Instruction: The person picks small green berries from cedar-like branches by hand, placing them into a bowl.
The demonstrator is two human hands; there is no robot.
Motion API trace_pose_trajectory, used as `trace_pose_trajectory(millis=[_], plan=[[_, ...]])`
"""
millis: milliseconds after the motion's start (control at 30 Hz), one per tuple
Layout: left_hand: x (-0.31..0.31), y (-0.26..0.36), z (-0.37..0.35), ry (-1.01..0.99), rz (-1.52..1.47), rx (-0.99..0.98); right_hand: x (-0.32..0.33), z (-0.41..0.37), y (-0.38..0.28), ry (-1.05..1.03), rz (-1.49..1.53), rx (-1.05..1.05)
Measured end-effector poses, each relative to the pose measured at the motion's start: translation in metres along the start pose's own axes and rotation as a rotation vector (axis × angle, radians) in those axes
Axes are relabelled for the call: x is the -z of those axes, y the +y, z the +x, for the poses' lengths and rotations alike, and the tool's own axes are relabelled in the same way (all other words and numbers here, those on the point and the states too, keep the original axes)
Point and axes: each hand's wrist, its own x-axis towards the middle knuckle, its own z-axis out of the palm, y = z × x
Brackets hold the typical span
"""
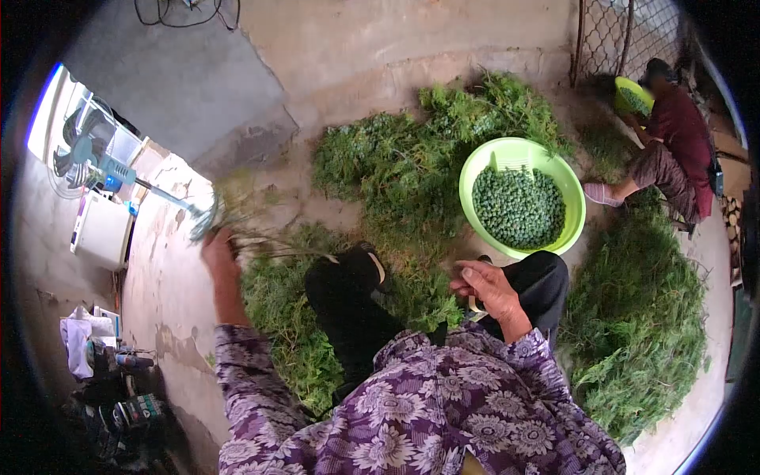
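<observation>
My left hand [222, 257] is out to the left, closed around a thin leafy sprig [265, 233] whose stems and foliage are smeared by motion. Above my right knee is my right hand [488, 289], its thumb and fingers curled together; whatever may be between them is hidden. Just beyond it a light green basin [469, 186] stands on the floor, holding many small round green berries [518, 207]. Cut green branches [301, 297] lie under and beside my left leg, with more between my feet.
A large heap of branches [443, 142] lies ahead by the wall, another heap [633, 317] to the right. A person [681, 142] sits at the upper right beside a second green basin [621, 87]. At left stand a fan [111, 166] and a white box [103, 229].
</observation>
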Motion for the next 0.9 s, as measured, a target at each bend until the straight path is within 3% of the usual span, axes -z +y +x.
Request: trace_pose_trajectory(millis=[67, 100, 133, 167, 200, 233, 267, 333, 367, 433, 500, 533, 600, 633, 767, 900], plan=[[0.064, -0.009, 0.028, 0.261, 0.040, 0.022, 0.003, 0.002, 0.010, 0.016, 0.016, -0.013], [0.123, -0.044, 0.065, 0.355, 0.129, -0.111, 0.003, 0.003, 0.013, 0.055, 0.057, -0.028], [0.157, -0.047, 0.055, 0.338, 0.366, -0.090, 0.003, 0.003, 0.015, 0.095, 0.097, -0.041], [0.222, -0.090, 0.093, 0.586, 0.765, -0.020, 0.002, 0.003, 0.016, 0.094, 0.096, -0.044], [0.242, -0.090, 0.059, 0.294, 0.662, -0.035, 0.001, 0.004, 0.017, 0.122, 0.118, -0.040], [0.273, -0.111, 0.058, 0.317, 0.503, 0.167, 0.001, 0.005, 0.017, 0.150, 0.139, -0.036], [0.263, -0.107, 0.042, 0.317, 0.499, 0.173, 0.002, 0.007, 0.017, 0.151, 0.132, -0.037], [0.228, -0.084, -0.014, 0.287, 0.483, 0.473, 0.004, 0.010, 0.016, 0.172, 0.097, -0.078], [0.232, -0.097, -0.010, 0.289, 0.478, 0.488, 0.005, 0.010, 0.014, 0.174, 0.084, -0.086], [0.251, -0.147, 0.018, 0.049, 0.669, 0.385, 0.005, 0.013, 0.008, 0.205, 0.093, -0.081], [0.290, -0.222, 0.086, -0.362, 0.995, -0.071, 0.005, 0.011, -0.002, 0.214, 0.073, -0.060], [0.268, -0.204, 0.064, -0.362, 0.988, -0.059, 0.004, 0.010, -0.008, 0.221, 0.072, -0.030], [0.102, -0.137, 0.043, -0.171, 0.615, 0.276, 0.005, 0.013, -0.016, 0.219, 0.054, -0.035], [0.077, -0.108, 0.020, -0.074, 0.426, 0.434, 0.006, 0.015, -0.019, 0.230, 0.077, -0.025], [-0.052, -0.079, -0.014, -0.342, 0.428, 0.272, 0.009, 0.039, -0.035, 0.240, 0.061, -0.018], [-0.151, -0.096, -0.034, -0.744, 0.542, -0.200, 0.018, 0.081, -0.051, 0.189, -0.259, -0.052]])
